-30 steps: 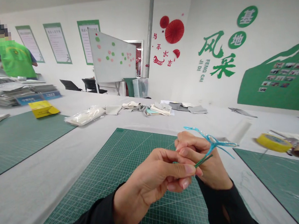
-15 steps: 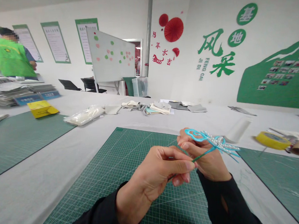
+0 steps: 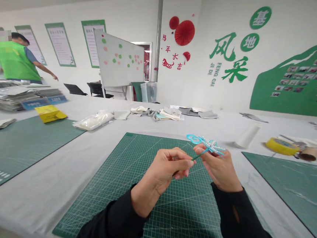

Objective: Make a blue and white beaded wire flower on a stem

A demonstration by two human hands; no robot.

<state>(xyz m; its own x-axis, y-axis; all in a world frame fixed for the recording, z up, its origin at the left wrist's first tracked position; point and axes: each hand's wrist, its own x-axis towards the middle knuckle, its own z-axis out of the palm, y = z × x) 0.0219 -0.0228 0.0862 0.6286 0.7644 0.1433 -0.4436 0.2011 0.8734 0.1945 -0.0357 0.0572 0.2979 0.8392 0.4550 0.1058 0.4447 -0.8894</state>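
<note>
A green cutting mat (image 3: 154, 197) fills the lower middle of the frame. Above it, the left hand (image 3: 161, 172) pinches the green stem of a blue beaded ornament (image 3: 209, 145) — right of centre — while the right hand's (image 3: 219, 165) fingers grasp it near its head.

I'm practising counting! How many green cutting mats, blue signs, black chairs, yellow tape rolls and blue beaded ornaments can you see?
Green cutting mats: 3
Blue signs: 2
Black chairs: 2
Yellow tape roll: 1
Blue beaded ornament: 1
Total: 9
</note>
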